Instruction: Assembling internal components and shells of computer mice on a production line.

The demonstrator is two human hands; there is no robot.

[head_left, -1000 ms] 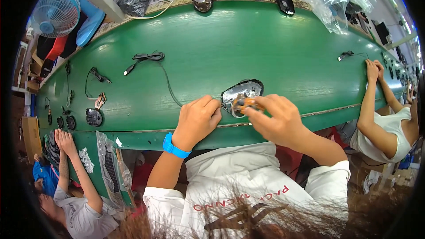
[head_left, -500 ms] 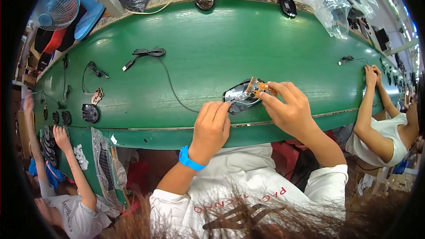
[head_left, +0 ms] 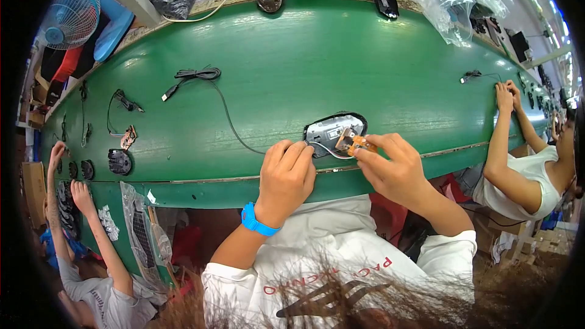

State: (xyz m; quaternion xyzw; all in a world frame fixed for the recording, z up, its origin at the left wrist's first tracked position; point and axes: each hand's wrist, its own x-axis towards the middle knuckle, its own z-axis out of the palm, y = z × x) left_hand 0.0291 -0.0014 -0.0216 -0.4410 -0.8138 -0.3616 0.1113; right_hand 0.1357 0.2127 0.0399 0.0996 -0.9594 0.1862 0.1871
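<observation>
A dark computer mouse shell [head_left: 332, 127] lies open on the green work surface, its grey inside facing up. My left hand [head_left: 287, 170] is closed in a pinch at the shell's left end, on the black mouse cable [head_left: 226, 113] where it meets the shell. Between the thumb and fingers of my right hand [head_left: 396, 167] is a small orange-brown circuit board [head_left: 354, 144], tilted over the shell's near right part. Thin pale wires [head_left: 332, 153] loop from beside my left fingertips toward the board. The cable runs left to a coiled bundle with a USB plug [head_left: 170, 92].
More mouse parts [head_left: 120, 161] with cables lie to the left, near a co-worker's hands [head_left: 80, 196]. Another co-worker's hands [head_left: 507, 94] work at the right. Mice and a plastic bag [head_left: 448, 9] line the far ledge; a blue fan [head_left: 72, 17] stands far left.
The circuit board has come slightly nearer to me and turned in my right hand. The shell has swung more level, and the wires now bow out past its near edge.
</observation>
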